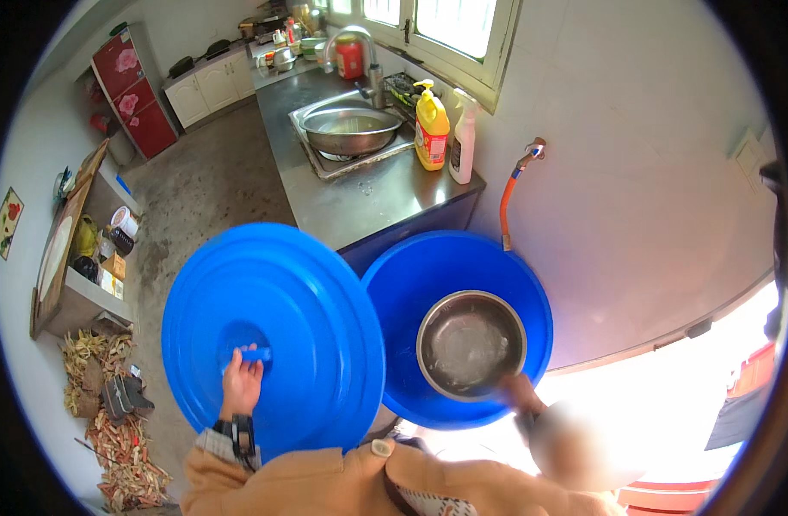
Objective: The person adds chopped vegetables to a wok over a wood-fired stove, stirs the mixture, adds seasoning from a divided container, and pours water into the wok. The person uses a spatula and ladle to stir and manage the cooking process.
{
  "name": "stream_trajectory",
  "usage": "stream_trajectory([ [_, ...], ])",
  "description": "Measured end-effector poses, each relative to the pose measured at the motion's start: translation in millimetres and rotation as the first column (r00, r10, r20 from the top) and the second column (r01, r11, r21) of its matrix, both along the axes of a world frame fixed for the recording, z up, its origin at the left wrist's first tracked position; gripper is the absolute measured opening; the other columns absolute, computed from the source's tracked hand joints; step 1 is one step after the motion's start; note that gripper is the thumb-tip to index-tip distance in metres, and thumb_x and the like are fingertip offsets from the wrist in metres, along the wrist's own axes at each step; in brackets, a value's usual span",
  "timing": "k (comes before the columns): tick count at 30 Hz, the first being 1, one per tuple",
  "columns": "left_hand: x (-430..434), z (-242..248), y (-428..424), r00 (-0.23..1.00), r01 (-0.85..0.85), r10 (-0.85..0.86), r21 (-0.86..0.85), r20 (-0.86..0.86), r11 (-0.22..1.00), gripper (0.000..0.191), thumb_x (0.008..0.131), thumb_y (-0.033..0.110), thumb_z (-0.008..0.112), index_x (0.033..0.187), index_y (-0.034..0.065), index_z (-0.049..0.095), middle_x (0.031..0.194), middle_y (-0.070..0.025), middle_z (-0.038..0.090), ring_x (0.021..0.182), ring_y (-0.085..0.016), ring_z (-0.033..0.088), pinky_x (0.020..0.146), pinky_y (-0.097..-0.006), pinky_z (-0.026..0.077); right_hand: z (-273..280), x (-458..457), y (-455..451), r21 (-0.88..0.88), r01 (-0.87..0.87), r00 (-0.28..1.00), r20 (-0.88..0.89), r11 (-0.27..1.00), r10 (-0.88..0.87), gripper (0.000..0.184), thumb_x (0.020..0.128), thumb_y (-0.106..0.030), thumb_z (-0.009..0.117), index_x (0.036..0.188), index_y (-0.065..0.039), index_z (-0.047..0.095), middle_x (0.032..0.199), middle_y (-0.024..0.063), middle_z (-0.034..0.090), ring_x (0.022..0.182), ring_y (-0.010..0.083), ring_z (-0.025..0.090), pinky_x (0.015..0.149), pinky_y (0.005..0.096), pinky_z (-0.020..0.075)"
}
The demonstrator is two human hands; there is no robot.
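My left hand (242, 380) grips the handle at the middle of a large round blue plastic lid (303, 309), which is held tilted to the left of a blue plastic barrel (407, 277). Over the barrel's open mouth, my right hand (520, 395) holds a round metal basin (471, 345) by its near right rim. Whitish patches show on the inside of the basin. The right hand and sleeve are blurred. An orange hose (509, 206) hangs from a wall tap (534, 149), its lower end at the barrel's far rim.
Beyond the barrel stands a metal counter (362, 209) with a sink (329, 169) holding a metal basin (352, 129). A yellow pump bottle (431, 129) and a white spray bottle (463, 138) stand near its edge. Corn cobs (126, 458) lie on the floor at left.
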State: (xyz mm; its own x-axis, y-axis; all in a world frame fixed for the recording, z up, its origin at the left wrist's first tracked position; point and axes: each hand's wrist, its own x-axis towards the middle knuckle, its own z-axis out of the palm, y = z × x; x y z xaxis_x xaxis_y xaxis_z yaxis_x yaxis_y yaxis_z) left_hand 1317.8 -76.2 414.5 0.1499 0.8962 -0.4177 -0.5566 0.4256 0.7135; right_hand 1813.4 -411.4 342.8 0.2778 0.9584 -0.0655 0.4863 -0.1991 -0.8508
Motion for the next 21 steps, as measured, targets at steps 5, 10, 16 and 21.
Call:
stream_trajectory([
  [5, 73, 19, 58, 0.976, 0.218, -0.218, 0.014, 0.028, 0.976, 0.018, 0.098, 0.024, 0.056, 0.105, 0.0084, 0.056, 0.116, -0.0121, 0.061, 0.102, -0.020, 0.058, 0.083, -0.0343, 0.052, 28, -33, -64, -0.271, 0.375, 0.736, -0.495, 0.887, -0.462, 0.018, 0.084, -0.004, 0.054, 0.093, 0.011, 0.058, 0.073, 0.0141, 0.065, 0.057, 0.0246, 0.063, 0.053, 0.0333, 0.0524],
  [10, 146, 8, 118, 0.930, 0.367, -0.367, -0.021, -0.011, 0.930, 0.016, 0.097, 0.025, 0.056, 0.102, 0.0089, 0.055, 0.113, -0.0122, 0.063, 0.100, -0.020, 0.059, 0.082, -0.0331, 0.052, 29, -78, -112, -0.093, 0.425, 0.904, -0.015, 0.901, -0.428, 0.012, 0.075, 0.011, 0.059, 0.086, 0.006, 0.058, 0.073, 0.0108, 0.065, 0.064, 0.0204, 0.066, 0.053, 0.0313, 0.0539],
  [16, 211, -27, 187, 0.859, 0.512, -0.509, -0.063, 0.047, 0.857, 0.016, 0.097, 0.025, 0.057, 0.101, 0.0094, 0.054, 0.111, -0.0123, 0.064, 0.095, -0.021, 0.060, 0.078, -0.0341, 0.054, 27, -171, -105, -0.370, 0.711, 0.487, -0.354, 0.598, -0.799, 0.024, 0.087, -0.014, 0.061, 0.105, 0.001, 0.058, 0.097, 0.0073, 0.064, 0.090, 0.0211, 0.059, 0.078, 0.0351, 0.0480],
  [21, 241, -52, 228, 0.795, 0.607, -0.603, -0.082, 0.067, 0.790, 0.016, 0.097, 0.025, 0.056, 0.102, 0.0098, 0.055, 0.109, -0.0126, 0.064, 0.093, -0.021, 0.060, 0.076, -0.0338, 0.055, 15, -237, -59, -0.410, 0.824, -0.152, -0.825, 0.391, -0.544, 0.036, 0.082, -0.023, 0.065, 0.111, -0.004, 0.056, 0.106, 0.0128, 0.061, 0.090, 0.0239, 0.058, 0.078, 0.0385, 0.0459],
])
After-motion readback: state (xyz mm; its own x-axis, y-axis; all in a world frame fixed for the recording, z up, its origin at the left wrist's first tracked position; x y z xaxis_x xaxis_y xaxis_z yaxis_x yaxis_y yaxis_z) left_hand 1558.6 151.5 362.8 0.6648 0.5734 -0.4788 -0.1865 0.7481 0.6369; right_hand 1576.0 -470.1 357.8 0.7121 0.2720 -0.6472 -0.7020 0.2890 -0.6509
